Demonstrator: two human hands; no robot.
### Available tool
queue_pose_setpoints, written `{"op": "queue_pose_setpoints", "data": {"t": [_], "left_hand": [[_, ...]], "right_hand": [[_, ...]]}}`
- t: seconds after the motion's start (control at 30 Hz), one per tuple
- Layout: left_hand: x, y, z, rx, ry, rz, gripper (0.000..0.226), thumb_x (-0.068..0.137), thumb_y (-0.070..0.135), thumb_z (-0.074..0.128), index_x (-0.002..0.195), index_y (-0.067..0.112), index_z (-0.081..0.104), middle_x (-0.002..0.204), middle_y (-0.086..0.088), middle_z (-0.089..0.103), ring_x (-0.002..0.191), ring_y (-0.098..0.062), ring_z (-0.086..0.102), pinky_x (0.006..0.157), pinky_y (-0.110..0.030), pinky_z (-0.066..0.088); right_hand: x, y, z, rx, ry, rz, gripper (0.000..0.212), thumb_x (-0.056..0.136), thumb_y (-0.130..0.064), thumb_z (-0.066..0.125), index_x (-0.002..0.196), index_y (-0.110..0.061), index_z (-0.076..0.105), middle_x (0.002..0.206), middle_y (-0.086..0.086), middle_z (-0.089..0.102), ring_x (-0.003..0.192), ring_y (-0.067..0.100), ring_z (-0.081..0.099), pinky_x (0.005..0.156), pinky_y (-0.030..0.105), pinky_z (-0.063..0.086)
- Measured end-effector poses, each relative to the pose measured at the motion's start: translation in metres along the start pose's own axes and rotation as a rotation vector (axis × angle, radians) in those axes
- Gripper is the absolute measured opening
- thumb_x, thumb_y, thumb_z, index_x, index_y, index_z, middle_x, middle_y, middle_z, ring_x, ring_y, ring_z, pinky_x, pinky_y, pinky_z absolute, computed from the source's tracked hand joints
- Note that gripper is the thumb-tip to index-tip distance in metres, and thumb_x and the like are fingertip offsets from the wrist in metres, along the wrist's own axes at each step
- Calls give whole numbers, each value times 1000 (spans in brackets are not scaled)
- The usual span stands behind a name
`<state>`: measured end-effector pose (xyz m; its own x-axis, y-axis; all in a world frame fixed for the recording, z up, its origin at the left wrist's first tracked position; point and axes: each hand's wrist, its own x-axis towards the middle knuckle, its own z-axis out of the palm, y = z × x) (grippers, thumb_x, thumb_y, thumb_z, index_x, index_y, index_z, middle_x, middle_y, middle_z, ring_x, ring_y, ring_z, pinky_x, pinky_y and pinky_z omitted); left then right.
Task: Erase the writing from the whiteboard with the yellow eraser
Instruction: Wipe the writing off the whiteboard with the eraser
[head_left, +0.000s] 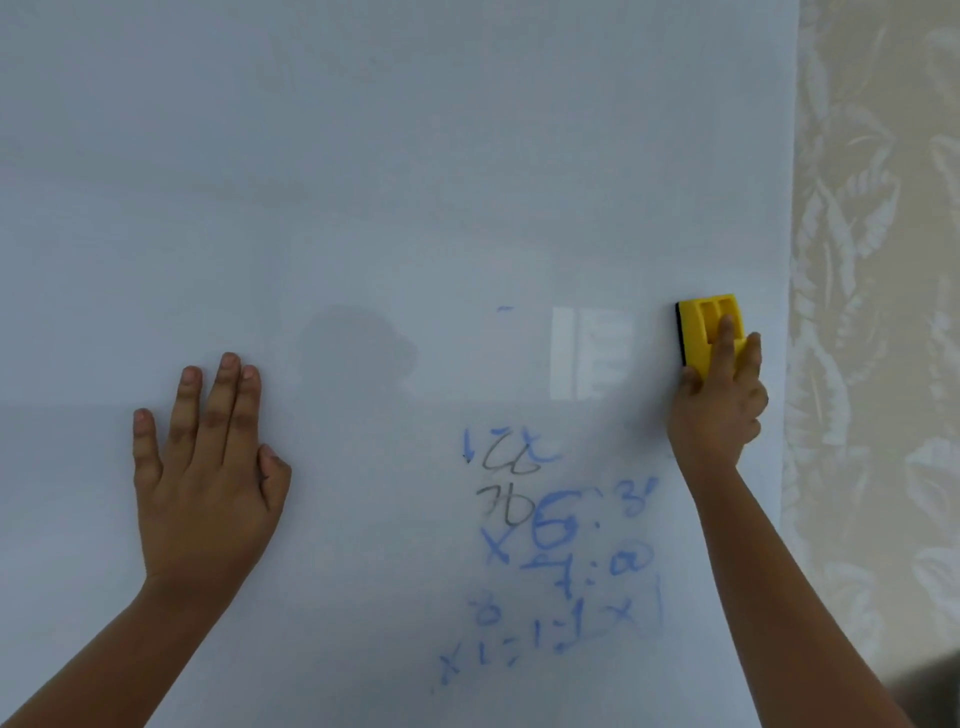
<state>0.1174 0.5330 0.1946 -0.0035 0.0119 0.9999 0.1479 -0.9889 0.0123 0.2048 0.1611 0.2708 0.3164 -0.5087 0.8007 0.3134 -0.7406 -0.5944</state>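
Writing (550, 551) smeared, mostly illegible; whiteboard (363, 156) cut off three sides.

Left hand (208, 478): palm down, pressed flat, four fingers extended upward and held close together, little finger slightly apart, thumb tucked in along the right side of the palm. Left forearm enters from the lower left corner, bare, angled up and to the right. Right hand (719, 400): raised higher than the left, fingers curled in a grasp around the yellow eraser (709, 327), index finger laid along its back, thumb on its left edge. Right forearm enters from the lower right, bare, wrist straight.
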Motion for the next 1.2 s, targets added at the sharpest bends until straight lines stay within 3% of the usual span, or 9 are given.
{"op": "queue_pose_setpoints", "data": {"t": [0.17,0.33,0.57,0.63,0.8,0.93,1.03,1.13,1.2], "left_hand": [[1,-2,1,-9,-2,5,57,94,23,26,149,8,24,154,-11,26,143,-29,20,117,-48,5],[-1,-3,5,-8,11,5,57,94,24,25,149,9,23,154,-10,26,144,-27,18,117,-49,5],[-2,-4,5,0,10,16,56,96,24,23,150,8,22,155,-10,24,144,-27,16,118,-47,3],[-2,-4,5,-9,0,9,57,95,24,24,150,8,22,155,-11,25,144,-27,17,118,-47,3],[-3,-3,6,-22,18,6,55,96,23,24,149,9,22,155,-11,25,144,-28,17,116,-51,8],[-6,-3,8,-43,45,-6,54,96,21,25,148,8,25,153,-13,27,142,-32,21,112,-59,17],[-6,-4,7,-53,39,14,54,96,21,25,148,7,25,153,-14,27,142,-33,21,112,-60,17],[-6,-3,6,-47,35,-6,54,96,21,26,149,8,24,154,-13,26,143,-31,19,114,-56,13],[-5,-4,6,-34,31,-4,55,96,21,27,149,9,23,155,-11,24,144,-30,18,115,-53,10]], "right_hand": [[-64,31,1,-9,-45,-268,55,91,-6,51,141,-17,31,151,17,25,121,46,38,96,59,36],[-28,50,-7,100,-77,125,60,93,-11,48,144,-26,21,154,13,18,127,47,30,97,60,31],[-132,50,1,17,-94,-363,61,82,3,61,137,-12,40,145,23,33,120,46,42,96,56,37],[-148,73,-5,5,-144,-366,60,84,0,61,138,-14,38,147,19,31,121,46,42,96,58,38],[-124,56,-5,59,-83,-121,68,84,-1,61,141,-19,29,145,24,32,115,50,42,94,57,38],[-168,35,3,48,-96,-392,63,79,-1,65,136,-16,42,140,25,40,112,46,49,93,54,42],[-205,60,1,30,-196,-457,64,76,-2,64,133,-21,41,138,21,44,110,44,51,87,56,46],[-199,87,-7,70,-203,-323,68,77,5,66,135,-18,41,141,21,38,113,48,50,89,57,45],[-183,86,-6,98,-148,-163,75,80,5,63,140,-24,28,146,20,32,119,46,41,93,56,40]]}}
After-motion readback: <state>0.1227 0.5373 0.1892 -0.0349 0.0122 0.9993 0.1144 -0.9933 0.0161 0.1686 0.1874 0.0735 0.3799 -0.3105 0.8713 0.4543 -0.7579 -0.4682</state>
